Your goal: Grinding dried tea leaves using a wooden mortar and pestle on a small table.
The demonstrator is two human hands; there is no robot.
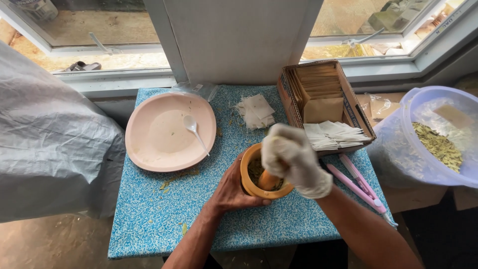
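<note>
Mortar (251, 185) first: it's a small orange bowl sitting near the front middle of the blue speckled table (149, 219), with greenish crushed leaf bits inside. Your left hand (233, 190) is bare and wrapped around its near side, steadying it. Your right hand (295, 158), in a thin whitish glove, is clenched around the orange pestle (268, 180), whose rounded end is down in the mortar.

Moving out, just right of the mortar there's a pink clamp-like tool (359, 185) lying at the table edge. Behind it sits a cardboard box (348, 102) with brown paper envelopes standing in it and a fan of white sachets (332, 134) at its front. A loose pile of white sachets (255, 110) lies at the back of the table. To the left is a pink plate (149, 149) with a white plastic spoon (194, 130) on it. Off the table on the right, a clear tub (448, 169) holds dried green leaves.
</note>
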